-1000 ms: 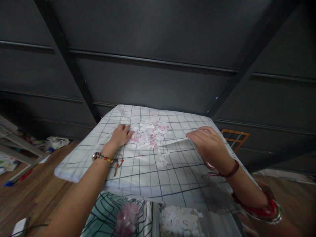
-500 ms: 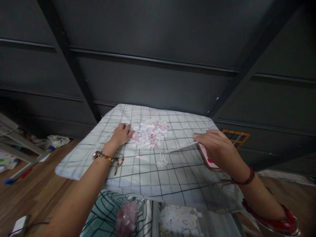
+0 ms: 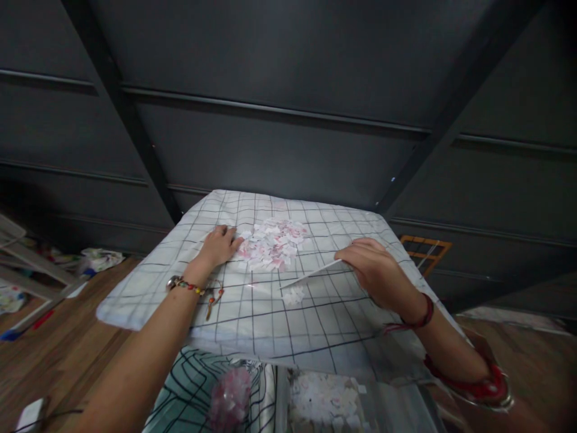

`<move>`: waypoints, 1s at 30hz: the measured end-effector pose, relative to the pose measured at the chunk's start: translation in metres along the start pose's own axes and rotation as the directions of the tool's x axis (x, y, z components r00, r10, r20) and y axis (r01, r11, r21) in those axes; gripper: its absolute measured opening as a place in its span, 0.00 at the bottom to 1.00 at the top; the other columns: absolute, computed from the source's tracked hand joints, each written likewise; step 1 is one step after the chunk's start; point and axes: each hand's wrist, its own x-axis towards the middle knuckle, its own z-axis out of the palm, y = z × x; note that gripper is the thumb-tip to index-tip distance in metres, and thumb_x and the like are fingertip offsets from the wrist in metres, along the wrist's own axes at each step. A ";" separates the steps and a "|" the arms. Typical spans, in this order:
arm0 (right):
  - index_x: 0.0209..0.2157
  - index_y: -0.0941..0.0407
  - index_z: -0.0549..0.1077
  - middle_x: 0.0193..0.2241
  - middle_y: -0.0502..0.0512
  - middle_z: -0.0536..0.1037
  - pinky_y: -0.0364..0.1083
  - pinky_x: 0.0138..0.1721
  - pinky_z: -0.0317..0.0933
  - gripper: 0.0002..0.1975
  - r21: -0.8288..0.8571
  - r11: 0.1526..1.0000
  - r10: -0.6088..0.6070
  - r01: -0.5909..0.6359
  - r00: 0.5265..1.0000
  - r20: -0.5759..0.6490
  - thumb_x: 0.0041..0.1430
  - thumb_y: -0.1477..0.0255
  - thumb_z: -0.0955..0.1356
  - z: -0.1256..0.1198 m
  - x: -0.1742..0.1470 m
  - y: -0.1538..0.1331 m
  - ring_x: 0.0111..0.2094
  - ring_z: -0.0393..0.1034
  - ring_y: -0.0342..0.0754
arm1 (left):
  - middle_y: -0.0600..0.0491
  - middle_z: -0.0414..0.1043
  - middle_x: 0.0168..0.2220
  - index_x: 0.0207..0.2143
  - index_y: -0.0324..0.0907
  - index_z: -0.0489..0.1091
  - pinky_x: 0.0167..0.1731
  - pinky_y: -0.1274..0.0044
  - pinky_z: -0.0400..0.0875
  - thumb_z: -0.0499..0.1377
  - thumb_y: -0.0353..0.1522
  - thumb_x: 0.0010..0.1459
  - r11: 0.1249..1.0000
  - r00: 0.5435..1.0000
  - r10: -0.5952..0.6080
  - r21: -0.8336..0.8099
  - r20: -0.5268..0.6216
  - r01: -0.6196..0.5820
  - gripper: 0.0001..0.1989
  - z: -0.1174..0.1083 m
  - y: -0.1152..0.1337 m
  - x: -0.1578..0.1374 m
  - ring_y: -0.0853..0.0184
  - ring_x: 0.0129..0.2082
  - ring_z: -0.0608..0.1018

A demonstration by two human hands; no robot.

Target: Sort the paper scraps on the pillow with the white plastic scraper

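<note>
My left hand (image 3: 220, 245) rests palm down on the checked cloth with its fingers out. Its fingertips are at the left edge of a heap of small white and pink paper scraps (image 3: 273, 243). Between the fingertips of my right hand (image 3: 372, 267) is a thin white stick (image 3: 313, 273), slanting down to the left. The stick's tip hovers at or just above a small cluster of pale scraps (image 3: 294, 295); whether it touches them I cannot tell.
The white checked cloth (image 3: 315, 328) covers the table surface, with a dark panelled wall (image 3: 279, 150) behind. Below the near edge are a clear bin of scraps (image 3: 324, 400) and a pink plastic-wrapped bundle (image 3: 231, 397). An orange frame (image 3: 426, 246) stands at right.
My right hand and the stick have moved left, its tip now at the small cluster's upper left. The pink phone beside my right hand no longer shows. My left hand stays put.
</note>
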 end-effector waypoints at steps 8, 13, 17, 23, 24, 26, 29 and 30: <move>0.33 0.54 0.70 0.27 0.47 0.77 0.49 0.48 0.62 0.20 0.122 0.992 -0.046 0.040 0.998 0.047 0.50 0.89 0.57 -0.002 0.005 0.000 0.32 0.71 0.44 | 0.38 0.63 0.57 0.59 0.36 0.62 0.56 0.66 0.61 0.43 0.43 0.64 1.000 1.000 -0.014 -0.002 0.014 0.014 0.28 -0.003 0.002 -0.001 0.55 0.58 0.67; 0.35 0.55 0.71 0.30 0.49 0.78 0.48 0.46 0.64 0.18 0.100 0.995 -0.028 0.031 0.999 -0.030 0.53 0.88 0.58 0.001 0.006 0.001 0.32 0.72 0.44 | 0.37 0.62 0.58 0.59 0.35 0.61 0.54 0.64 0.63 0.43 0.42 0.64 1.000 1.000 0.020 -0.003 -0.009 -0.020 0.28 -0.001 0.000 0.000 0.53 0.58 0.65; 0.33 0.55 0.72 0.28 0.49 0.78 0.50 0.47 0.63 0.19 0.103 0.995 -0.019 0.010 0.996 0.088 0.51 0.89 0.57 -0.001 0.004 -0.002 0.33 0.72 0.44 | 0.39 0.64 0.56 0.58 0.36 0.62 0.54 0.64 0.63 0.43 0.42 0.64 1.000 0.999 0.027 -0.015 -0.027 -0.028 0.27 0.002 -0.004 0.001 0.54 0.56 0.67; 0.35 0.52 0.70 0.29 0.48 0.78 0.52 0.50 0.63 0.17 0.170 0.985 0.006 -0.007 1.000 0.008 0.55 0.86 0.58 -0.020 -0.018 0.002 0.32 0.72 0.44 | 0.40 0.65 0.56 0.56 0.37 0.63 0.54 0.64 0.63 0.44 0.41 0.63 0.998 0.998 0.049 -0.044 -0.042 -0.051 0.26 0.005 -0.005 0.002 0.54 0.57 0.66; 0.35 0.52 0.70 0.29 0.48 0.78 0.52 0.49 0.63 0.17 0.159 0.987 0.009 -0.006 1.000 -0.019 0.55 0.86 0.59 -0.022 -0.021 0.003 0.33 0.72 0.45 | 0.40 0.65 0.56 0.56 0.36 0.63 0.54 0.64 0.63 0.44 0.41 0.63 0.998 0.998 0.048 -0.042 -0.041 -0.050 0.26 0.005 -0.005 0.003 0.55 0.57 0.66; 0.35 0.52 0.70 0.30 0.49 0.78 0.51 0.46 0.64 0.16 0.116 0.993 0.028 -0.020 0.998 -0.064 0.55 0.86 0.59 -0.024 -0.023 0.004 0.36 0.72 0.47 | 0.40 0.64 0.56 0.57 0.37 0.63 0.55 0.64 0.63 0.44 0.42 0.63 0.999 0.999 0.040 -0.033 -0.035 -0.042 0.26 0.005 -0.005 0.003 0.55 0.57 0.66; 0.35 0.53 0.70 0.29 0.50 0.78 0.52 0.44 0.65 0.16 0.051 0.997 0.064 -0.061 0.996 -0.065 0.54 0.86 0.59 -0.019 -0.021 0.001 0.36 0.72 0.49 | 0.40 0.64 0.57 0.58 0.36 0.62 0.56 0.64 0.62 0.43 0.42 0.64 1.000 1.000 0.028 -0.015 -0.009 -0.028 0.27 0.003 -0.004 0.002 0.55 0.58 0.65; 0.35 0.54 0.71 0.29 0.50 0.78 0.53 0.45 0.65 0.16 0.048 0.996 0.071 -0.069 0.996 -0.047 0.54 0.86 0.59 -0.016 -0.020 -0.001 0.35 0.72 0.48 | 0.40 0.63 0.57 0.58 0.36 0.61 0.56 0.65 0.61 0.43 0.42 0.64 1.000 1.000 0.026 -0.012 0.002 -0.026 0.27 0.002 -0.003 0.002 0.55 0.59 0.64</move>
